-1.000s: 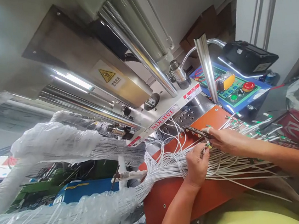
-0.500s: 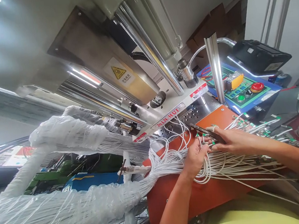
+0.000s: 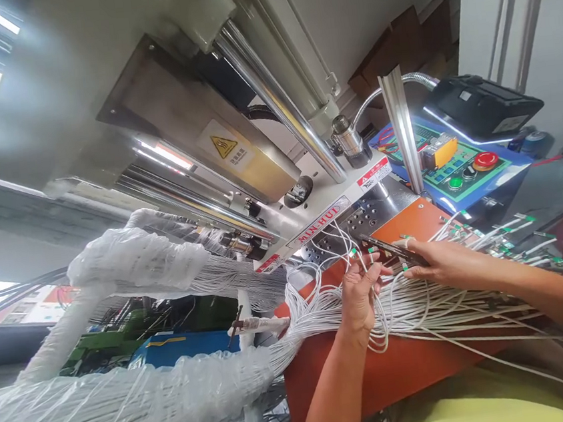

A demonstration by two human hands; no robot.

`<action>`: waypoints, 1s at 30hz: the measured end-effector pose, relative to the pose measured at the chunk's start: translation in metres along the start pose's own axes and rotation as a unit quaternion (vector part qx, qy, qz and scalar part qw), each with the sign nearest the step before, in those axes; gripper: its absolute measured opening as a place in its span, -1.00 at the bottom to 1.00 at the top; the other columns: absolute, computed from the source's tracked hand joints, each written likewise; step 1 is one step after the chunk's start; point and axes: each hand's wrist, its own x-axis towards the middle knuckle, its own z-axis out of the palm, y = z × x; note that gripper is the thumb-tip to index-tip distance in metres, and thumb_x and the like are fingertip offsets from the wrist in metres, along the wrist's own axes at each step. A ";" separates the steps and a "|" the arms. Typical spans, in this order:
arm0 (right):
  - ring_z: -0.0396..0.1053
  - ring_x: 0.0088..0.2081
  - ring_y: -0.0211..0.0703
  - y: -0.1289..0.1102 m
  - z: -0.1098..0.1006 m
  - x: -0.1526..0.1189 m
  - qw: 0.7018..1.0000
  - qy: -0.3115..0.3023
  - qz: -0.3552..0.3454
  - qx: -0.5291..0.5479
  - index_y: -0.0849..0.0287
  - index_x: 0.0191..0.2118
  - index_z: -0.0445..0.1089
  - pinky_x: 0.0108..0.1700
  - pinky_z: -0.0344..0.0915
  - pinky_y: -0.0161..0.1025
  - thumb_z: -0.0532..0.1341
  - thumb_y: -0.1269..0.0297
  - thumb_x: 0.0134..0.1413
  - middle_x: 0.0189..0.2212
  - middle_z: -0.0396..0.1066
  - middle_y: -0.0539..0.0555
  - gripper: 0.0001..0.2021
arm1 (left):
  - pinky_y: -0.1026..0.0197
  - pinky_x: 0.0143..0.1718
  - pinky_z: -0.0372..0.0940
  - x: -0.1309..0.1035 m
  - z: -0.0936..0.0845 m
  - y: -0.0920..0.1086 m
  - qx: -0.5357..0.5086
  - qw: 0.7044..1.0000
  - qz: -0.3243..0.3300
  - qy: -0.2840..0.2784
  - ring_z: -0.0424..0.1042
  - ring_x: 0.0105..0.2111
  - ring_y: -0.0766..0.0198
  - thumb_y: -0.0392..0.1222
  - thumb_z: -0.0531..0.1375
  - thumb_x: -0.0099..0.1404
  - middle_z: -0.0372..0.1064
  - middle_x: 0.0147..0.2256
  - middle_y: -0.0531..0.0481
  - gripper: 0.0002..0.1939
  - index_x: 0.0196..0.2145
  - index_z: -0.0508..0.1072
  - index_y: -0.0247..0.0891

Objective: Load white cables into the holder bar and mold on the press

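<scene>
My left hand (image 3: 358, 293) is closed on several thin white cables (image 3: 384, 324), which loop down below it. Small green circuit boards (image 3: 371, 250) sit at cable ends by its fingertips. To its right, my right hand (image 3: 435, 263) grips dark long-nosed pliers (image 3: 383, 244), their tip pointing left toward the press. Whether the jaws touch anything is too small to tell. Under both hands a thick bundle of white cables (image 3: 322, 314) fans out over the orange-red work surface (image 3: 349, 378). More green-tipped cable ends (image 3: 515, 237) lie to the right.
Ahead stands a press (image 3: 318, 224) with metal guide rods and a hot-surface label. A blue control box (image 3: 500, 181) with a red button is at the right, beside an upright metal profile (image 3: 401, 128). Plastic-wrapped cable bundles (image 3: 146, 406) hang on a frame at left.
My left hand has moved left, away from the right hand, with its cables and green boards. My right hand with the pliers stays nearly in place. The view has shifted slightly.
</scene>
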 end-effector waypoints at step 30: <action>0.35 -0.38 -0.05 0.005 0.002 0.003 1.000 -0.007 -0.001 -0.026 0.08 -0.11 0.18 -0.38 0.03 -0.25 0.08 0.04 0.17 -0.43 0.36 0.04 -0.73 | 0.31 -0.25 0.35 0.010 -0.003 -0.003 0.429 0.879 0.206 -0.036 0.47 -0.32 0.31 -0.15 0.23 0.31 0.47 -0.30 -0.05 -0.84 -0.31 0.57 -0.26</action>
